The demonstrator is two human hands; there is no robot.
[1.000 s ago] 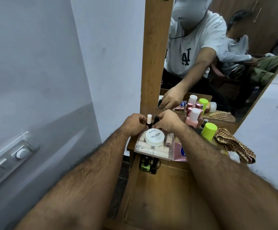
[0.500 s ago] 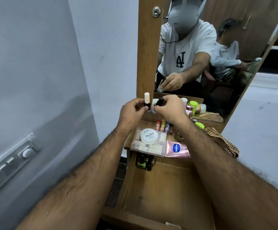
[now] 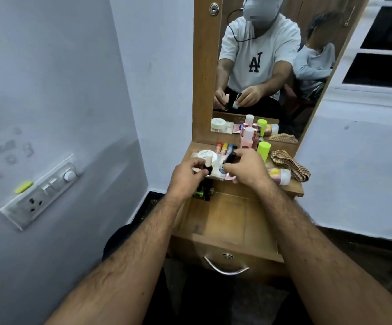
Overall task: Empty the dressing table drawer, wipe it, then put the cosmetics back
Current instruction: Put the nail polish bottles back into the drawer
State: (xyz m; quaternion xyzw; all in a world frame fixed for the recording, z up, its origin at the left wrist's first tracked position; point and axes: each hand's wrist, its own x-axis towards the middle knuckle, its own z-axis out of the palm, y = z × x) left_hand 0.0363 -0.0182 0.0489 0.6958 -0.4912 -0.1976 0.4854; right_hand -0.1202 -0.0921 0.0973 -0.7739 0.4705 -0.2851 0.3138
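My left hand (image 3: 188, 177) pinches a cream-capped bottle (image 3: 208, 163), my right hand (image 3: 246, 168) a black-capped one (image 3: 229, 158). Both have come down from mirror height to just above the tabletop (image 3: 292, 187). The open drawer (image 3: 227, 221) lies at 6 o'clock of them.

The drawer (image 3: 225, 221) stood pulled out below the front edge of the dressing table top (image 3: 293, 190), with small bottles (image 3: 203, 192) in its back left corner. Above that corner the left hand (image 3: 186, 178) held a nail polish bottle (image 3: 207, 164), and just to its right the right hand (image 3: 246, 171) held another bottle (image 3: 229, 158). Behind the hands lay a clear case (image 3: 213, 177) with a round tub (image 3: 205, 154) on it. Behind them a row of lip balm sticks (image 3: 224, 147) stood before the mirror (image 3: 272, 66). To the right stood a capped bottle (image 3: 263, 150), then a folded cloth (image 3: 289, 164). A switch panel (image 3: 42, 192) sat on the left wall.
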